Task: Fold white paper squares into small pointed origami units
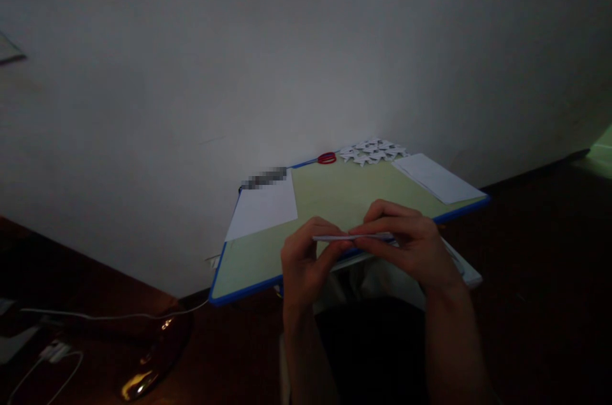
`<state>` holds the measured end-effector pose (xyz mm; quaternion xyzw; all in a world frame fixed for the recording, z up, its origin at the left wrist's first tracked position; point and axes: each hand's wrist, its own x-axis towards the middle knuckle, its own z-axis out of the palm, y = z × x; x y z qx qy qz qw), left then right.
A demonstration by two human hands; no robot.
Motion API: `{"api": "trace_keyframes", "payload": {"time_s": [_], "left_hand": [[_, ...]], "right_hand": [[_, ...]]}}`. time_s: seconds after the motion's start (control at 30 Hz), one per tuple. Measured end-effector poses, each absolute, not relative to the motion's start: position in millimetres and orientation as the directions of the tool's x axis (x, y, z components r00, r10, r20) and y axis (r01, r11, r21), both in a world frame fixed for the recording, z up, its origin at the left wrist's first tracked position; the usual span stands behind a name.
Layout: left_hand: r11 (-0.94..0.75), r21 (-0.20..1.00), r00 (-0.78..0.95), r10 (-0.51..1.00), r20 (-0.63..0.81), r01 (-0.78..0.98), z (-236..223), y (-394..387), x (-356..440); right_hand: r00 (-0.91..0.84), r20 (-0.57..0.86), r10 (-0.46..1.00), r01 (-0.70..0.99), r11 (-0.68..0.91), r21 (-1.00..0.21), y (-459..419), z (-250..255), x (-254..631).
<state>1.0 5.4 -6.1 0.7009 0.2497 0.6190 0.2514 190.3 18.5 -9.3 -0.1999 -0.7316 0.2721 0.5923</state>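
Both my hands pinch a narrow folded white paper (329,238) just above the near edge of a small table (253,265). My left hand (308,258) grips it toward its left part, thumb below and fingers above. Close beside, my right hand (406,242) pinches the middle and right part, its fingertips almost meeting those of the left. The paper is seen nearly edge-on, so its folded shape cannot be made out. Beyond the hands, several small folded white paper pieces (373,151) lie grouped at the table's far edge.
White sheets lie on the table's left (265,207) and a paper stack (440,178) on its right. Red-handled scissors (327,158) rest at the back, near a blurred-out object (264,178). The wall (287,60) stands right behind. A white cable (119,317) runs at lower left.
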Motion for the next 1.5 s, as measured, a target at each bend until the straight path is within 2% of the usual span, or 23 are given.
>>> {"api": "trace_keyframes", "payload": {"time_s": [0.1, 0.3, 0.6, 0.77, 0.93, 1.17, 1.33, 1.5], "left_hand": [[-0.724, 0.688, 0.111, 0.688, 0.717, 0.043, -6, 5, 0], [-0.716, 0.698, 0.103, 0.694, 0.713, -0.01, -6, 4, -1], [-0.628, 0.778, 0.096, 0.775, 0.624, 0.018, -6, 4, -1], [-0.646, 0.759, 0.038, 0.763, 0.646, 0.081, -6, 4, 2], [-0.694, 0.684, 0.009, 0.703, 0.711, 0.228, -7, 0, 1], [-0.705, 0.622, -0.027, 0.654, 0.756, 0.342, -6, -3, -5], [-0.702, 0.632, -0.065, 0.651, 0.756, 0.329, -6, -2, 0], [-0.693, 0.673, -0.132, 0.665, 0.735, 0.258, -7, 0, 8]], "right_hand": [[-0.259, 0.739, 0.622, -0.047, 0.756, -0.652, 18, -9, 191], [-0.243, 0.789, 0.564, -0.026, 0.81, -0.586, 18, -4, 188], [-0.226, 0.772, 0.594, 0.045, 0.799, -0.6, 16, -2, 189], [-0.218, 0.768, 0.602, 0.07, 0.794, -0.603, 15, 0, 186], [-0.137, 0.781, 0.61, 0.096, 0.792, -0.602, 13, 1, 185], [-0.111, 0.785, 0.61, 0.182, 0.789, -0.587, 12, -2, 186], [-0.093, 0.801, 0.591, 0.191, 0.801, -0.568, 13, -6, 187], [-0.061, 0.778, 0.625, 0.171, 0.775, -0.609, 13, -7, 184]]}}
